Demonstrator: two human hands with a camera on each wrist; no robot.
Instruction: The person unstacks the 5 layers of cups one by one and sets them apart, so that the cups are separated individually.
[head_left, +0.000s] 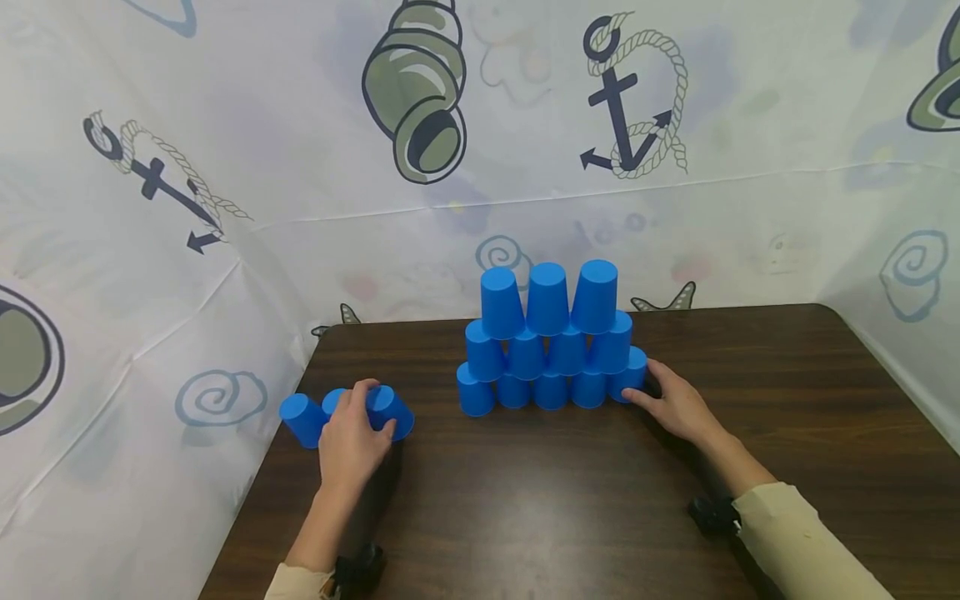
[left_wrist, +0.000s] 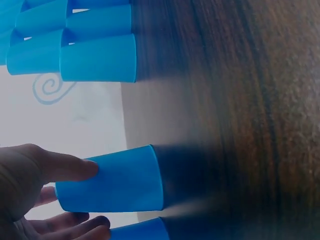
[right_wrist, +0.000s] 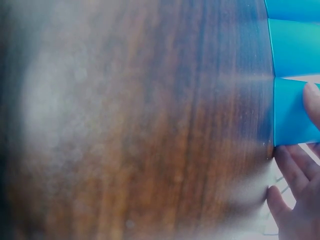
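Observation:
Upside-down blue cups stand in a stepped stack, with several along the bottom row [head_left: 551, 392], several in the middle row [head_left: 567, 352] and three in the top row [head_left: 548, 300]. Left of it, my left hand [head_left: 352, 446] grips a blue cup [left_wrist: 112, 180], thumb on the near side and fingers behind. Two more cups are beside that one: the outer cup [head_left: 303, 420] shows fully, the inner cup [head_left: 332, 400] is partly covered by the hand. My right hand [head_left: 681, 407] holds the bottom row's rightmost cup [head_left: 630, 377] between thumb in front and fingers behind.
Everything stands on a dark wood-grain table [head_left: 525, 508]. A pale cloth [head_left: 330, 258] printed with anchors and shells hangs behind the table and along its left side. Each forearm wears a dark wrist device, such as the right one [head_left: 712, 517].

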